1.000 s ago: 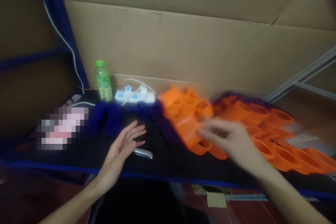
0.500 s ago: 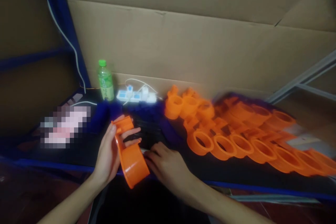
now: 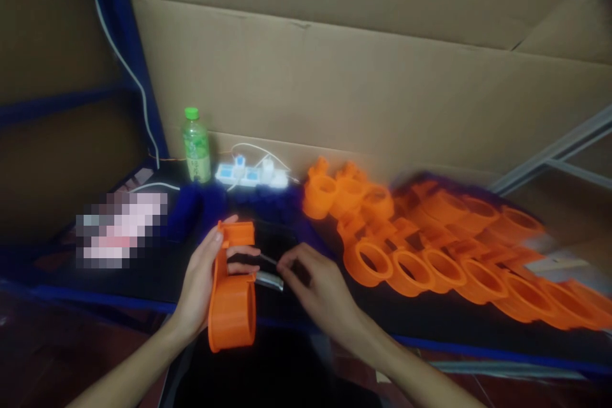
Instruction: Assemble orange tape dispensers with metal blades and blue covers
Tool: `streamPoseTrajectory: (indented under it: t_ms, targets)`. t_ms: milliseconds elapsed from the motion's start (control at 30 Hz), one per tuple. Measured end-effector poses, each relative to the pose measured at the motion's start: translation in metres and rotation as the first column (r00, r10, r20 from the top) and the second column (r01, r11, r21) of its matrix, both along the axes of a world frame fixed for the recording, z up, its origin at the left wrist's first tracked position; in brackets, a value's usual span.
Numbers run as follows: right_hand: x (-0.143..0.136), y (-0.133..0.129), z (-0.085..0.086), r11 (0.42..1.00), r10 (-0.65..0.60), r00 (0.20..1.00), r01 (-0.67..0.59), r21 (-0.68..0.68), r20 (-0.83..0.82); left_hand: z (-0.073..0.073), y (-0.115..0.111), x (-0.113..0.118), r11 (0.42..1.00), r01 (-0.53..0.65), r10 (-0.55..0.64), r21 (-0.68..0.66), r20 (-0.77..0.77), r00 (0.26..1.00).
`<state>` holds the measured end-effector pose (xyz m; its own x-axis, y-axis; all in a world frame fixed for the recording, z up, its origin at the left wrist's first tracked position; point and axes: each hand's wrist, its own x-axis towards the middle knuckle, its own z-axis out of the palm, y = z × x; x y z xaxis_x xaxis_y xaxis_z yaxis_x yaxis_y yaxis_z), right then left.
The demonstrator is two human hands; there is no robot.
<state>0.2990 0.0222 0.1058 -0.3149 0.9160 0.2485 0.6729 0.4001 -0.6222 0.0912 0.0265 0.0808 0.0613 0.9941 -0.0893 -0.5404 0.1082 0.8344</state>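
Turned the orange plastic holder (image 3: 233,319) from a slant to nearly upright in view since the earlier frame, and shifted the right hand (image 3: 320,284) slightly away from it. Gripped the holder with the left hand (image 3: 198,280), thumb against its upper left edge and two fingers showing through its open middle. Kept its long axis running from the ring at the near end to the flat clip (image 3: 239,234) at the far end, ring opening towards the right hand.

Narrowed the right hand to a fingertip pinch on a thin grey rod (image 3: 269,259), too blurred to identify further. Pointed the rod leftward, towards the left fingertips (image 3: 257,252); held the holder to the left of the right hand, near but apart. Could not tell whether rod and fingertips touched.

Left a slim silver metal tool (image 3: 269,280) just on the near side of the rod, above the black desk (image 3: 373,315). Farther right, had the orange ringed holders (image 3: 447,268) lined up in rows. Past the hands, kept a white power strip (image 3: 251,175) and an upright green-capped plastic bottle (image 3: 197,150). Made out marks on its pale label (image 3: 198,169), but could not read the wording or brand.
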Motion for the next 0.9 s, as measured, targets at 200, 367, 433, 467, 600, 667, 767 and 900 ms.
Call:
streamPoseTrajectory:
  t_ms: [200,367,433,467,600,667,767,900]
  targets:
    - [0.008,0.011,0.037,0.97,-0.004,0.935,-0.083,-0.23,-0.356,-0.001,-0.003,0.003,0.987,0.161,-0.161,0.014,-0.013,0.987]
    - [0.012,0.009,0.044,0.924,-0.05,0.906,-0.118,-0.363,-0.421,0.0,-0.006,0.004,0.981,0.191,-0.191,0.043,-0.011,0.982]
    - [0.014,0.008,0.043,0.91,-0.065,0.899,-0.125,-0.396,-0.433,0.0,-0.007,0.004,0.982,0.184,-0.184,0.044,-0.014,0.983]
    - [0.016,0.008,0.042,0.903,-0.063,0.9,-0.133,-0.409,-0.432,0.0,-0.007,0.004,0.981,0.187,-0.186,0.046,-0.018,0.982]
    - [0.018,0.008,0.042,0.889,-0.009,0.912,-0.179,-0.42,-0.409,0.0,-0.01,0.005,0.976,0.213,-0.212,0.053,-0.024,0.977]
    - [0.019,0.008,0.046,0.904,0.029,0.931,-0.18,-0.387,-0.365,-0.001,-0.01,0.004,0.97,0.238,-0.237,0.053,-0.029,0.971]
    - [0.022,0.005,0.06,0.936,0.065,0.978,-0.128,-0.327,-0.197,-0.003,-0.01,0.003,0.957,0.285,-0.284,0.053,-0.04,0.958]
    - [0.027,0.006,0.081,0.939,0.132,0.991,-0.127,-0.321,-0.008,-0.003,-0.01,0.001,0.94,0.337,-0.333,0.057,-0.077,0.94]
